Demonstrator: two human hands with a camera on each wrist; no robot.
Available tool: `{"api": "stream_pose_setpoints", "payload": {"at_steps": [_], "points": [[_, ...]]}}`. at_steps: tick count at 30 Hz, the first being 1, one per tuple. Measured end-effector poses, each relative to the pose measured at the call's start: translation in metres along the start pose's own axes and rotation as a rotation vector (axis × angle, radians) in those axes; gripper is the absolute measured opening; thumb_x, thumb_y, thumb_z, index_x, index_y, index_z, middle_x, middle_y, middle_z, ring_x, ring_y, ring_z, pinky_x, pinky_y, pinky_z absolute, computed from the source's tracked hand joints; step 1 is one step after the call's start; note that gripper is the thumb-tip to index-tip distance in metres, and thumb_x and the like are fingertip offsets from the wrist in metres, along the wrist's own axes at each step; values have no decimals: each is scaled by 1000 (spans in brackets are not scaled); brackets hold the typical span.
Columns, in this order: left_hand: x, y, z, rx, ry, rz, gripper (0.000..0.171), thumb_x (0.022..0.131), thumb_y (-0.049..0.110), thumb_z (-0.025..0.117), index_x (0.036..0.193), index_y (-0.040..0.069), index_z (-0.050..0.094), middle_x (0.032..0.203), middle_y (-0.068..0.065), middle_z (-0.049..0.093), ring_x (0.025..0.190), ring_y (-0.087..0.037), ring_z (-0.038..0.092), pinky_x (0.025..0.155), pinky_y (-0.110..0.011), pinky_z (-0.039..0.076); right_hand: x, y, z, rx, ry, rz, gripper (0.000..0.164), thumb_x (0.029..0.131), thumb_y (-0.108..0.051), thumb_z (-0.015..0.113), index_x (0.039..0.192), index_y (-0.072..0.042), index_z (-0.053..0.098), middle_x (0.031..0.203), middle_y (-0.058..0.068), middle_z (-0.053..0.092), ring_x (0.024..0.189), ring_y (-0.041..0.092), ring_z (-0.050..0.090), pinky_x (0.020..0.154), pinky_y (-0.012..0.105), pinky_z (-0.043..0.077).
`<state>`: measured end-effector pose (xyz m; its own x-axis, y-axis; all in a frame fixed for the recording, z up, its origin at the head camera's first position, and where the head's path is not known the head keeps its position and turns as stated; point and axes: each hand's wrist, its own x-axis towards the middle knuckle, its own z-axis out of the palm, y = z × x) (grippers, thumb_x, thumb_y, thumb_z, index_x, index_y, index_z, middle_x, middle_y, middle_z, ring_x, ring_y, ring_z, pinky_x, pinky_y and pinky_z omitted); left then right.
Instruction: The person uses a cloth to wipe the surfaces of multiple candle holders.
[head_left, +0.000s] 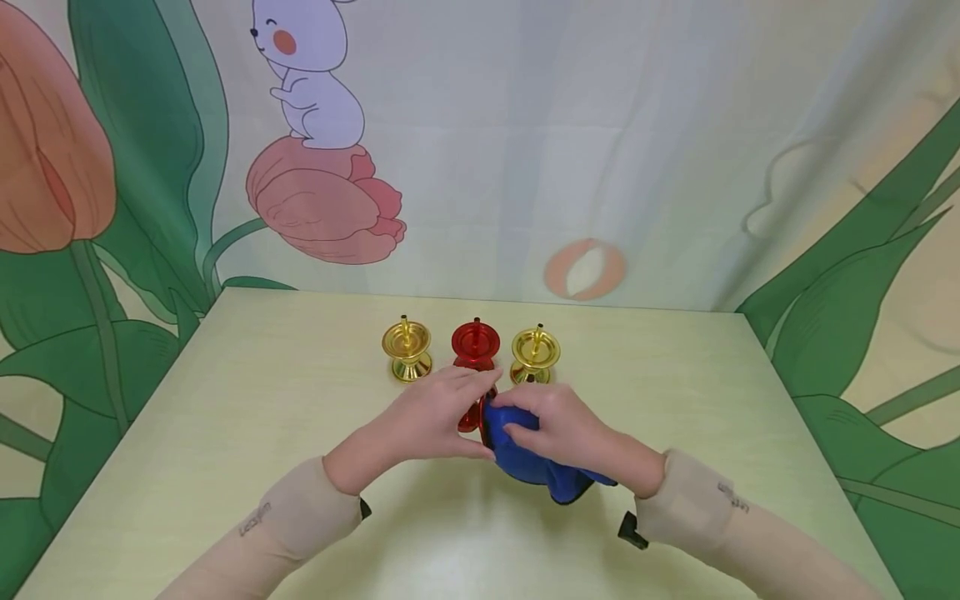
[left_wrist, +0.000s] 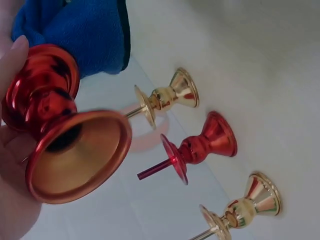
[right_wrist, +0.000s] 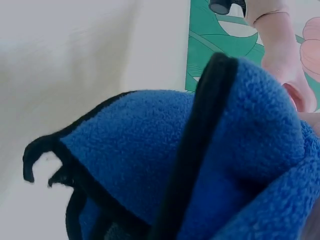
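My left hand (head_left: 435,414) grips a shiny red candle holder (left_wrist: 52,107), tipped over so its hollow flared base shows in the left wrist view. With my right hand (head_left: 566,427) I hold a blue towel (head_left: 517,462) with black edging against the other end of that holder. Folds of the towel (right_wrist: 135,150) fill the right wrist view and hide the right fingers there. In the left wrist view the towel (left_wrist: 95,37) meets the holder's dish end. Part of the held holder is covered by my hands in the head view.
Behind my hands three candle holders stand upright in a row: a gold one (head_left: 410,350) at left, a red one (head_left: 476,340) in the middle, another gold one (head_left: 536,348) at right. The pale table (head_left: 300,358) ends at a printed curtain (head_left: 487,167).
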<state>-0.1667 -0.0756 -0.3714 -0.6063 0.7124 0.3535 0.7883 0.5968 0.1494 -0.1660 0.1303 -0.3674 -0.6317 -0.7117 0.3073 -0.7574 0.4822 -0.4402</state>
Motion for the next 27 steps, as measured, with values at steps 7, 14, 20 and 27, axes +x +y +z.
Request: {"api": "stream_pose_setpoints", "payload": {"at_steps": [7,14,20,27], "points": [[1,1,12,285,299,196,84,58,52,75,120,2,51,117,-8,59,109,-19,53,97,-34,41,2,1,0,222,63,255,30,79,-12,64,107,-3,61,103,12,65,87,21,63,74,32,53],[-2,-2,10,212,201,124,95,59,58,71,130,3,42,126,-7,53,116,-20,48,99,-36,38,0,5,3,229,33,241,28,80,-12,62,107,-4,60,103,12,64,87,21,63,73,31,53],[-1,-5,-1,48,-34,-12,96,60,58,70,133,5,38,129,-6,50,118,-21,46,100,-36,36,-2,5,9,77,53,32,28,77,-10,65,104,-3,61,99,9,66,87,19,63,73,29,53],[-3,-4,-1,40,-31,-9,87,60,52,74,127,5,44,125,-6,53,114,-20,50,97,-35,40,0,1,13,144,66,96,28,79,-10,63,106,-3,60,101,11,65,88,20,63,74,30,53]]}}
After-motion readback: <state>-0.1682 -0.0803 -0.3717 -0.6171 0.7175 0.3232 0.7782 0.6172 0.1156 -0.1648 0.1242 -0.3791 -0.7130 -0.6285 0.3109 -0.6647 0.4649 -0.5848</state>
